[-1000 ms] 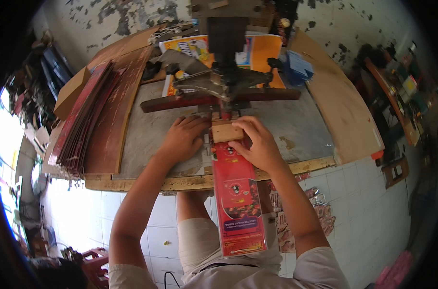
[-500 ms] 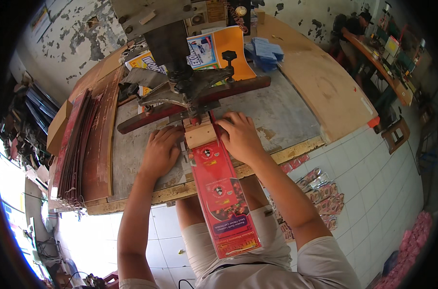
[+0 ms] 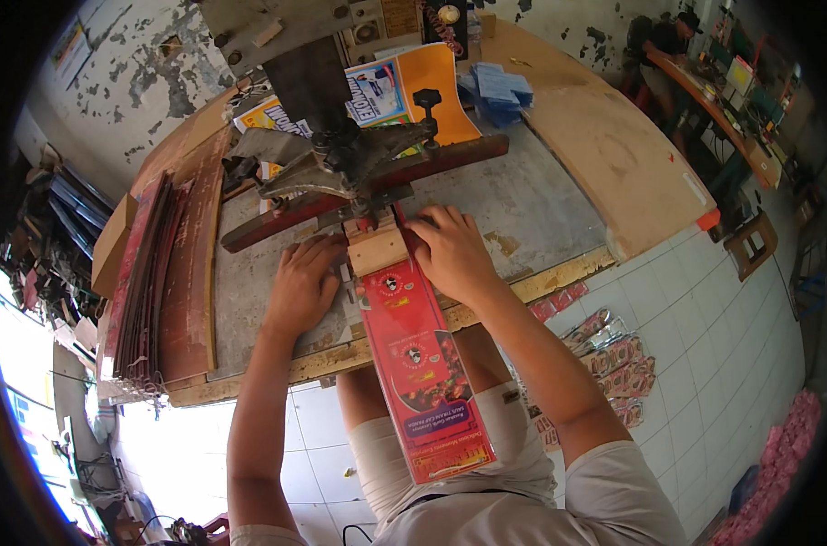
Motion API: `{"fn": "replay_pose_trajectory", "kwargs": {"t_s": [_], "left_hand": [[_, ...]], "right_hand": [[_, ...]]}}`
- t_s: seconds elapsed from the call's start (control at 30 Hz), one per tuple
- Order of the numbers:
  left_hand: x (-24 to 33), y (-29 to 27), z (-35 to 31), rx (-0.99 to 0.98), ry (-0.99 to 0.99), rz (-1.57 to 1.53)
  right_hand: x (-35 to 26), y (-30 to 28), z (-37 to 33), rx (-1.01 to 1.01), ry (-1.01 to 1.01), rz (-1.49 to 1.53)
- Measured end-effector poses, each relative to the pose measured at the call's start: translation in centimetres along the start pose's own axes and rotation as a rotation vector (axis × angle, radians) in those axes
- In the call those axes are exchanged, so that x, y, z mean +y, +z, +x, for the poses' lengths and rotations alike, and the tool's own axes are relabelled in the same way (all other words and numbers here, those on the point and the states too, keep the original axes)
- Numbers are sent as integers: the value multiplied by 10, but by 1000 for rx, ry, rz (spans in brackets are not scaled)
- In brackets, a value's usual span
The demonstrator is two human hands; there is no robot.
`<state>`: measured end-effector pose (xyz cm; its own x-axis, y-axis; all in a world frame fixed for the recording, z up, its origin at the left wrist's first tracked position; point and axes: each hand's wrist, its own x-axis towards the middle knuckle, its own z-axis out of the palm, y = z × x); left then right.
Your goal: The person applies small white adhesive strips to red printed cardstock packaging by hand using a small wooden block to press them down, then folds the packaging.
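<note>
A long red printed plastic sheet [image 3: 421, 369] reaches from under the press towards me, its near end above my lap. Across its far part lies a pale wooden block [image 3: 378, 252], beneath the dark metal press head [image 3: 340, 168] and its long red-brown crossbar [image 3: 459, 156]. My left hand [image 3: 306, 280] rests palm down on the grey tabletop, fingertips close to the block's left side. On the other side, my right hand [image 3: 451, 250] lies with bent, parted fingers at the sheet's right edge, next to the block. Neither hand visibly grips anything.
Stacked red-brown strips [image 3: 145, 282] stand on the table's left. Blue packets [image 3: 497, 89] and a colourful printed sheet [image 3: 377, 96] lie behind the press. Printed pouches [image 3: 613, 359] are spread on the tiled floor at right. A person [image 3: 673, 41] sits at a far-right bench.
The view has shifted slightly. Both hands, the red sheet and the wooden block keep their places under the press.
</note>
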<state>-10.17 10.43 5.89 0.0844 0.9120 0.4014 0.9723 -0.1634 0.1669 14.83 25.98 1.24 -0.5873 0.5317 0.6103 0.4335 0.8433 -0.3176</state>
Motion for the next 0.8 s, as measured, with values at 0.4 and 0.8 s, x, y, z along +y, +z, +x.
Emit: {"fn": "replay_pose_trajectory", "kwargs": {"t_s": [0.4,0.8], "left_hand": [[-1,-2,-6,70,16,43],[86,8,-47,284,-219,-290]], "right_hand": [[-1,-5,5,141,61,166],[-29,-29,-14,46,-45,576]]}}
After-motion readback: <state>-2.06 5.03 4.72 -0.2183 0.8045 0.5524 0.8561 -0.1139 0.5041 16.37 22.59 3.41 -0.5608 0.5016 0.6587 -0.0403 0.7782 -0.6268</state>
